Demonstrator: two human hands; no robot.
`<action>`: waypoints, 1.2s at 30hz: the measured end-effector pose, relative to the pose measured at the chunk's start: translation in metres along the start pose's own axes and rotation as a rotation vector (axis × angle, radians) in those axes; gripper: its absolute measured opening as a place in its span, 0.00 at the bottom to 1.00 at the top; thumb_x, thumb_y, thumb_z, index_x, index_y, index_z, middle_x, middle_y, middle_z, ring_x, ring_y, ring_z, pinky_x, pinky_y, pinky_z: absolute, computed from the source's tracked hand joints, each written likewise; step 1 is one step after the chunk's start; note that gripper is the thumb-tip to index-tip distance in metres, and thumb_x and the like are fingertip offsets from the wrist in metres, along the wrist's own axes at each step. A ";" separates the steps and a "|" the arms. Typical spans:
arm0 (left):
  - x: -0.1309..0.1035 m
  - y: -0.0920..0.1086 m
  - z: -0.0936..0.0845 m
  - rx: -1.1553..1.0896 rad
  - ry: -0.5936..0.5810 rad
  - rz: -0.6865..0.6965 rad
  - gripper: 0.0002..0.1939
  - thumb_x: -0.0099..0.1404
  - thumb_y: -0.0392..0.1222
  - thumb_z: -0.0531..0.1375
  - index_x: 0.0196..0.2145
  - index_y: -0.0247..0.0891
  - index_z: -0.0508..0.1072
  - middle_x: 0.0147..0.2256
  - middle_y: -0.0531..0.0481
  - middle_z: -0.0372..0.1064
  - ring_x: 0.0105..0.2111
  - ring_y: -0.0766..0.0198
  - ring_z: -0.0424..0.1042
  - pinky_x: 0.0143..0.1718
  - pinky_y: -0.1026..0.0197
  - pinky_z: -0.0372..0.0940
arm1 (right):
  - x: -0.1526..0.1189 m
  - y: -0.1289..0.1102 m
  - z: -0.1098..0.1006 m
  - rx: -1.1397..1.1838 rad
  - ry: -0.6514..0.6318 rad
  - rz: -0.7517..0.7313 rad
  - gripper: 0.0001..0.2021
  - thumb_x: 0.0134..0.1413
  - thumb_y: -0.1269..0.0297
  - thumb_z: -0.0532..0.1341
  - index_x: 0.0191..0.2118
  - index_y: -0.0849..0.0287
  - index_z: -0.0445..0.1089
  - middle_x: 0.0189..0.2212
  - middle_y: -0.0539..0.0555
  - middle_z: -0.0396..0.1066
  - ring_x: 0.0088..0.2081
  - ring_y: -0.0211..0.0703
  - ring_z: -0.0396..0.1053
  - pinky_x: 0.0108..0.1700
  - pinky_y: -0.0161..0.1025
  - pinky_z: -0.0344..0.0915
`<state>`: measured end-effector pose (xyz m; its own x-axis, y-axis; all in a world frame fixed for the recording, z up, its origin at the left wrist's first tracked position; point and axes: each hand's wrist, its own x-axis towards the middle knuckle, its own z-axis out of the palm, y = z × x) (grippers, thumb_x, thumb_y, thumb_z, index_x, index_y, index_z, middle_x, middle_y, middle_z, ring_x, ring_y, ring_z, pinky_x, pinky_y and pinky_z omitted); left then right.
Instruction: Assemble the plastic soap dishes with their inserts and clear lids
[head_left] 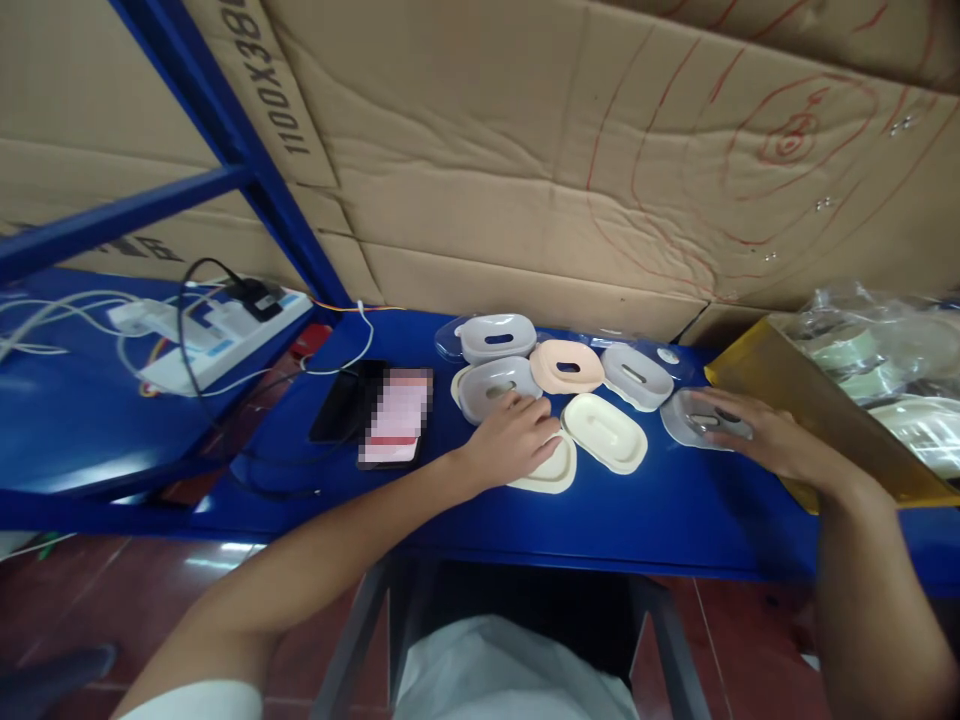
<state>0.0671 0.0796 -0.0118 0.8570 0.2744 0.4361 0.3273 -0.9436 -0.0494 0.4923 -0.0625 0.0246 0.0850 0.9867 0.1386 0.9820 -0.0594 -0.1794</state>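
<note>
My left hand rests with bent fingers over a cream oval tray and the front edge of a grey oval dish. What its fingers grip, if anything, is hidden. At the right, my right hand has its fingers and thumb on a translucent grey dish with a slot. Between the hands lies another cream tray. Behind it are a peach slotted dish and a grey dish. One more grey slotted dish sits at the back.
A phone with a lit screen lies left of the dishes, beside a dark phone. A white power strip with cables stands farther left. At the right is a yellow bin holding plastic-wrapped parts. Cardboard walls the back.
</note>
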 end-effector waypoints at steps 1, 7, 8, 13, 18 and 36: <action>0.000 -0.001 0.000 0.002 -0.004 0.004 0.14 0.81 0.45 0.56 0.39 0.38 0.76 0.40 0.46 0.72 0.41 0.56 0.71 0.47 0.50 0.57 | 0.007 -0.003 0.005 -0.008 0.001 -0.013 0.28 0.62 0.44 0.60 0.66 0.37 0.73 0.64 0.54 0.75 0.65 0.61 0.72 0.65 0.57 0.69; -0.001 -0.002 0.000 0.006 -0.020 0.029 0.15 0.81 0.46 0.55 0.39 0.38 0.76 0.40 0.47 0.72 0.39 0.57 0.71 0.47 0.50 0.56 | 0.034 -0.019 0.042 -0.127 0.129 0.025 0.29 0.73 0.44 0.48 0.71 0.46 0.66 0.70 0.61 0.67 0.69 0.74 0.63 0.64 0.76 0.61; -0.001 -0.002 0.001 0.003 -0.023 0.034 0.15 0.81 0.45 0.55 0.38 0.38 0.76 0.40 0.46 0.72 0.39 0.57 0.71 0.47 0.49 0.56 | 0.036 -0.020 0.046 -0.140 0.148 0.018 0.30 0.73 0.43 0.47 0.71 0.46 0.66 0.70 0.61 0.67 0.69 0.74 0.63 0.64 0.76 0.60; -0.003 0.001 0.006 -0.014 -0.041 0.060 0.15 0.80 0.44 0.55 0.37 0.38 0.77 0.39 0.46 0.72 0.39 0.57 0.70 0.47 0.49 0.56 | 0.035 -0.016 0.052 -0.099 0.225 -0.064 0.31 0.69 0.37 0.55 0.71 0.44 0.64 0.69 0.62 0.68 0.69 0.69 0.65 0.67 0.72 0.57; -0.003 0.001 0.008 -0.023 -0.055 0.070 0.15 0.80 0.44 0.55 0.38 0.38 0.77 0.40 0.47 0.73 0.39 0.57 0.70 0.48 0.49 0.56 | 0.025 -0.018 0.044 -0.079 0.217 -0.055 0.29 0.69 0.41 0.58 0.71 0.41 0.65 0.69 0.62 0.68 0.68 0.69 0.67 0.67 0.67 0.60; -0.001 -0.003 0.007 -0.047 -0.081 0.100 0.15 0.81 0.43 0.55 0.39 0.38 0.78 0.41 0.46 0.75 0.43 0.56 0.72 0.48 0.49 0.56 | 0.019 -0.040 0.040 0.152 0.265 -0.003 0.25 0.66 0.42 0.62 0.63 0.42 0.73 0.60 0.61 0.73 0.62 0.61 0.74 0.69 0.52 0.67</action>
<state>0.0681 0.0836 -0.0188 0.9142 0.1911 0.3573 0.2217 -0.9740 -0.0463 0.4477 -0.0354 -0.0041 0.1434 0.9117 0.3851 0.9473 -0.0138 -0.3199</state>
